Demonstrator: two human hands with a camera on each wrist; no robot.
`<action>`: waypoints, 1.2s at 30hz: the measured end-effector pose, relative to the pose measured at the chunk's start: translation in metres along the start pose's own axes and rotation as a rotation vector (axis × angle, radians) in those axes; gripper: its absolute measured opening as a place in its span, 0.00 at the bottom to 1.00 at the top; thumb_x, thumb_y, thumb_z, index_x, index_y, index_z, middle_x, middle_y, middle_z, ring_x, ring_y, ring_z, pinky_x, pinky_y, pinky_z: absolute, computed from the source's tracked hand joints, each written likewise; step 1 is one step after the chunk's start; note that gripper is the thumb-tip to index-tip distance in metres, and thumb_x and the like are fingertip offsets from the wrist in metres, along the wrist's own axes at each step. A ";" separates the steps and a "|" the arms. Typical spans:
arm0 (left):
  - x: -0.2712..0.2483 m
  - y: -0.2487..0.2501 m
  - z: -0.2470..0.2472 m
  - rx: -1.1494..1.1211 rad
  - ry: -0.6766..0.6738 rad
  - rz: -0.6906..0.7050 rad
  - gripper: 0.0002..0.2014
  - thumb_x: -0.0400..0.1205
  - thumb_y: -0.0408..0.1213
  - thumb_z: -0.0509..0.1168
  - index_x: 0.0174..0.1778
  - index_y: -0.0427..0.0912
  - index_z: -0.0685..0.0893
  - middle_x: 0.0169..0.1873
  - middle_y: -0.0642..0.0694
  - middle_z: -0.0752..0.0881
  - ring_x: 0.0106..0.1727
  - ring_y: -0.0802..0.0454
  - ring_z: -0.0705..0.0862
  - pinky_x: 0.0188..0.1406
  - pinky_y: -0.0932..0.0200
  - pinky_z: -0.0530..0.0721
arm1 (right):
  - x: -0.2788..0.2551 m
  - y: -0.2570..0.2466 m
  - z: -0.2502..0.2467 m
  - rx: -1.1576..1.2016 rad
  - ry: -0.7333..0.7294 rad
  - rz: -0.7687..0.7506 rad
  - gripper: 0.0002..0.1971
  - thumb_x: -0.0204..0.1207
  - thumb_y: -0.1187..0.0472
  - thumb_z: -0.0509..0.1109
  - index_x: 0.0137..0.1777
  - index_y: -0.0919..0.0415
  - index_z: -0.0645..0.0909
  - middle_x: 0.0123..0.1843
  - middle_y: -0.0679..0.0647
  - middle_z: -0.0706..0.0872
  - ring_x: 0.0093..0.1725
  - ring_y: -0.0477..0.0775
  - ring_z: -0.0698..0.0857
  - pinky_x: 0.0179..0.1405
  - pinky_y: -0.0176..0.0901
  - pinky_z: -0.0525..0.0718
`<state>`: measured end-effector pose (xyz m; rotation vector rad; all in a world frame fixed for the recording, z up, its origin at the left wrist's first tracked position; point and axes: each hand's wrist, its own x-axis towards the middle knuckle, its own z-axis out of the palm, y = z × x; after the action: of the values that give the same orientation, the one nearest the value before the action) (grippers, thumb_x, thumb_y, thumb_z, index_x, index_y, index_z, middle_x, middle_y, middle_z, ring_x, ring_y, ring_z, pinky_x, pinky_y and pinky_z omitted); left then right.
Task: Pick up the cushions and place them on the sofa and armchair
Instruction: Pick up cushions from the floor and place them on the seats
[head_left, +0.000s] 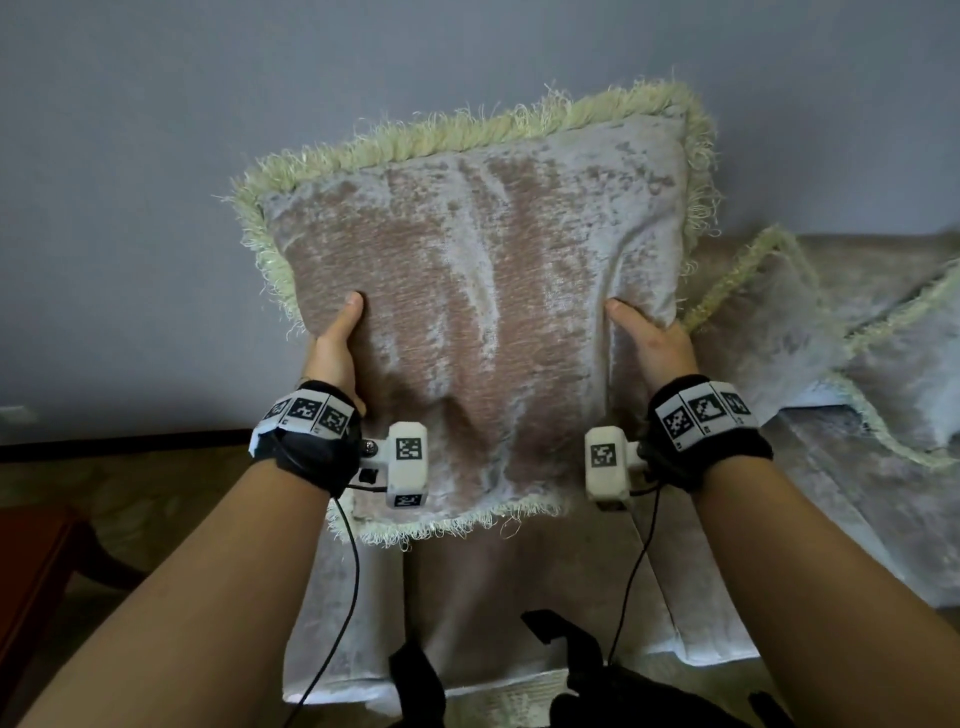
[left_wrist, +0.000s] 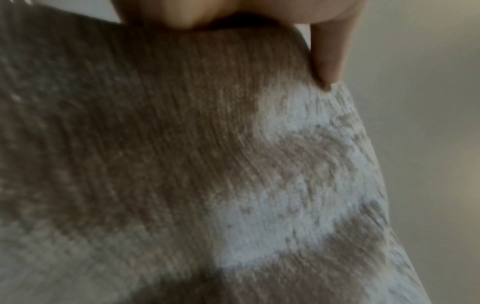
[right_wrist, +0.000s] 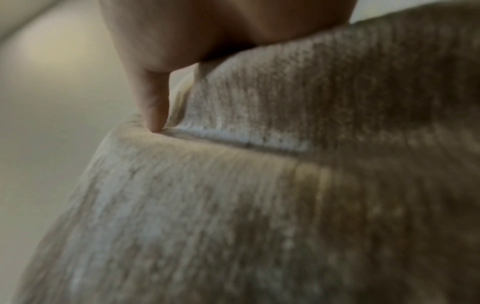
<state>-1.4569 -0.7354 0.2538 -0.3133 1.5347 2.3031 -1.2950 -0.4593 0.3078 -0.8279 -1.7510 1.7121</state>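
Observation:
I hold a square beige velvet cushion (head_left: 478, 312) with a pale green fringe upright in front of me, above the sofa (head_left: 519, 587). My left hand (head_left: 337, 343) grips its left edge with the thumb on the front face. My right hand (head_left: 649, 338) grips its right edge the same way; the other fingers are hidden behind the cushion. In the left wrist view the cushion (left_wrist: 207, 164) fills the picture under my thumb. The right wrist view shows the cushion (right_wrist: 259, 205) creased by my thumb. Two more fringed cushions (head_left: 769, 312) (head_left: 904, 384) lie on the sofa at the right.
A grey wall (head_left: 156, 182) stands behind the sofa. A dark reddish wooden piece of furniture (head_left: 31, 582) sits on the floor at the lower left. Cables hang from both wrist cameras.

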 end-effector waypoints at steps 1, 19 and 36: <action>0.007 -0.006 0.010 -0.002 0.014 -0.003 0.59 0.44 0.72 0.86 0.75 0.54 0.87 0.63 0.49 0.95 0.70 0.40 0.91 0.84 0.29 0.73 | 0.013 0.002 -0.005 0.007 -0.012 0.002 0.22 0.66 0.52 0.81 0.60 0.56 0.86 0.53 0.47 0.91 0.55 0.51 0.89 0.65 0.50 0.84; 0.059 -0.097 0.142 -0.031 0.334 -0.033 0.65 0.44 0.77 0.82 0.77 0.47 0.83 0.76 0.43 0.87 0.76 0.39 0.86 0.81 0.35 0.82 | 0.208 0.015 -0.063 -0.059 -0.284 0.054 0.14 0.69 0.54 0.80 0.54 0.51 0.85 0.52 0.47 0.91 0.52 0.49 0.89 0.51 0.45 0.83; 0.112 -0.150 0.128 -0.145 0.269 -0.319 0.76 0.56 0.87 0.69 0.94 0.42 0.57 0.92 0.34 0.61 0.93 0.32 0.60 0.91 0.24 0.60 | 0.254 0.055 0.023 -0.266 -0.327 0.041 0.29 0.58 0.44 0.83 0.61 0.46 0.82 0.53 0.40 0.90 0.53 0.44 0.88 0.57 0.44 0.82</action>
<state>-1.4962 -0.5461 0.1349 -0.8717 1.3170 2.1840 -1.4768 -0.2834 0.2428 -0.7267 -2.2318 1.7420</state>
